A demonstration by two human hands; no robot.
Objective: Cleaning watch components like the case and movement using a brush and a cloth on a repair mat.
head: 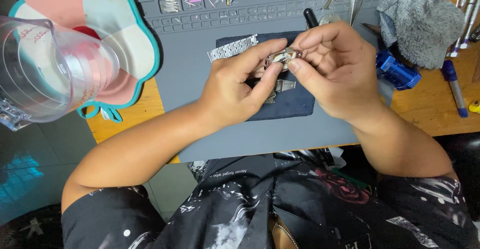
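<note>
Watch case: small metal watch case (283, 58), pinched between both hands just above the dark blue cloth pad (295, 104).
Bracelet: steel link bracelet (232, 48) trails left from the case across the pad; its clasp end (281, 86) hangs below the hands.
Left hand: left hand (235, 86) closed on the case, thumb and forefinger gripping its left edge.
Right hand: right hand (332, 66) closed on the case from the right, fingertips over its top and side.
Work surface: grey compartmented mat (200, 79) on a wooden table (430, 104); small parts lie in the mat's trays.
Surroundings: clear measuring jug (45, 74) far left; blue cylinder (397, 71) and grey knit cloth (425, 21) right.
Risk, judged: a slipping fingertip could drop the case onto the pad or off the mat; the hanging bracelet's weight could twist it out of the pinch.
Risk, judged: finger pressure on the face could smudge or mark it.
</note>
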